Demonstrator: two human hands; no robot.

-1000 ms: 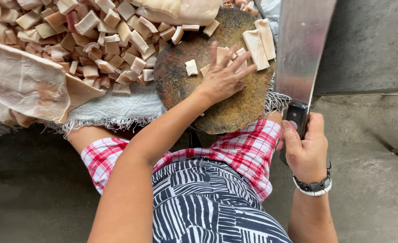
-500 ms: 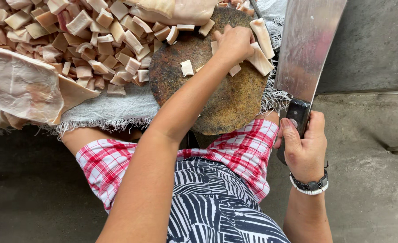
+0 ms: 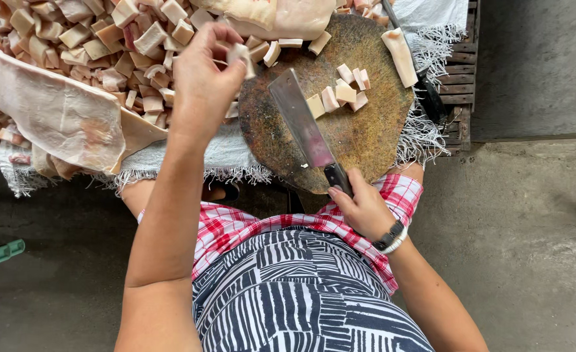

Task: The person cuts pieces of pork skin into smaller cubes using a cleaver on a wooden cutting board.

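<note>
**Cleaver down on the block, left hand over the pile**

Since a sec ago the cleaver (image 3: 304,124) has dropped from upright at the right edge to lie flat on the round chopping block (image 3: 366,156). The left hand (image 3: 203,88) has swung from the block to the heap of cut pieces (image 3: 92,45), fingers pinched round one pale piece (image 3: 239,52). The right hand (image 3: 363,208) is closed on the cleaver's dark handle. A few cut cubes (image 3: 343,94) sit just beside the blade; a longer strip (image 3: 399,55) lies near the block's far edge.
</note>
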